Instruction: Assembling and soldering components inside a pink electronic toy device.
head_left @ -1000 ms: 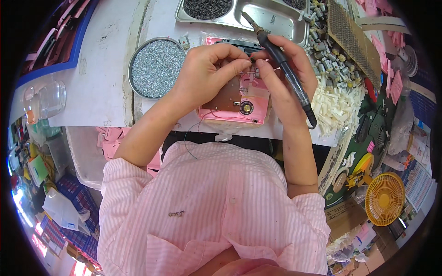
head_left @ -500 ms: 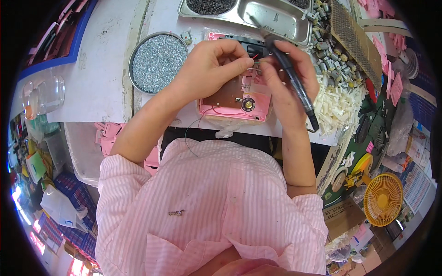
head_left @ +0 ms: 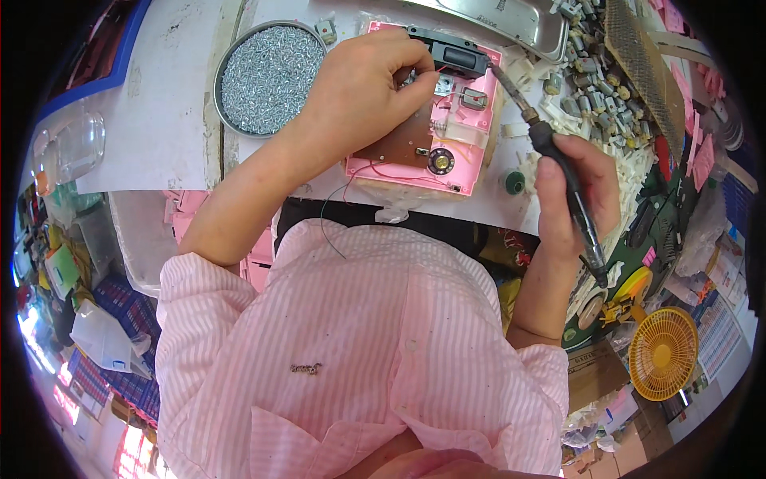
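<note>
An open pink plastic casing [head_left: 472,174] lies on the worktable before me. Inside it are a brown board [head_left: 399,150], a long black part [head_left: 463,58], a small metal motor [head_left: 474,99] and a round black disc with a brass centre [head_left: 440,161]. My left hand [head_left: 363,88] reaches over the casing's left side, thumb and forefinger pinched on a thin red wire [head_left: 441,72]; its other fingers are partly hidden. My right hand [head_left: 590,188] grips a soldering iron [head_left: 549,142] by its black handle. The iron's tip is close to the right end of the black part; I cannot tell whether they touch.
A round dish of small silver screws [head_left: 271,80] stands to the left. At the back right are a metal tray [head_left: 550,44], a heap of small motors [head_left: 594,104] and white plastic pieces [head_left: 550,120]. A small green-topped container [head_left: 514,183] is right of the casing.
My right hand has drawn the soldering iron away to the right, and its tip has swung away from my left fingertips. The motor is now uncovered. My left hand stays pinched over the casing.
</note>
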A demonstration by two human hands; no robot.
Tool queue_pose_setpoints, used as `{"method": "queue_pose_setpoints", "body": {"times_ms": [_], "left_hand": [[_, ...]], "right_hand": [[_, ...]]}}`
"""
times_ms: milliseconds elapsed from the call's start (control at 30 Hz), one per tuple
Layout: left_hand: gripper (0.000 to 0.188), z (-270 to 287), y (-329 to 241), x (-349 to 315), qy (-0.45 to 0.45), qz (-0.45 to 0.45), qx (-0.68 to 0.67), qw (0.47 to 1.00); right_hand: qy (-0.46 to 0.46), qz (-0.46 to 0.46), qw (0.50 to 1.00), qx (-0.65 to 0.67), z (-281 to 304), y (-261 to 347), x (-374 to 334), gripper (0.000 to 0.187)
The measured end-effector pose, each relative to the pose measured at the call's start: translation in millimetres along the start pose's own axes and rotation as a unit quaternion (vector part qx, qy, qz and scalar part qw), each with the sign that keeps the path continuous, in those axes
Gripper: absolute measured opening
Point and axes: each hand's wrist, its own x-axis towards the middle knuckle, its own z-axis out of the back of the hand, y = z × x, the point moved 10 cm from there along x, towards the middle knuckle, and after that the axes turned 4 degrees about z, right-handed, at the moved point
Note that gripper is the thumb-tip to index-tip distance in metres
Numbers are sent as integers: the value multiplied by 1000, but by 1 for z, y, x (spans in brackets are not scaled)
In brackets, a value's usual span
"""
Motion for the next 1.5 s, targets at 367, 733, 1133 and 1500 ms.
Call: {"method": "queue_pose_setpoints", "body": {"times_ms": [367, 733, 1133, 1500], "left_hand": [[11, 3, -1, 0, -28, -7, 5, 1000], [11, 4, -2, -1, -44, -20, 9, 999], [12, 3, -2, -1, -46, -15, 20, 999], [13, 3, -8, -1, -67, -31, 42, 996]], "right_hand": [[86, 64, 991, -81, -31, 7, 5, 26], [128, 145, 974, -121, -41, 22, 13, 33], [145, 138, 972, -126, -41, 25, 21, 27], [136, 110, 978, -114, -44, 16, 24, 25]]}}
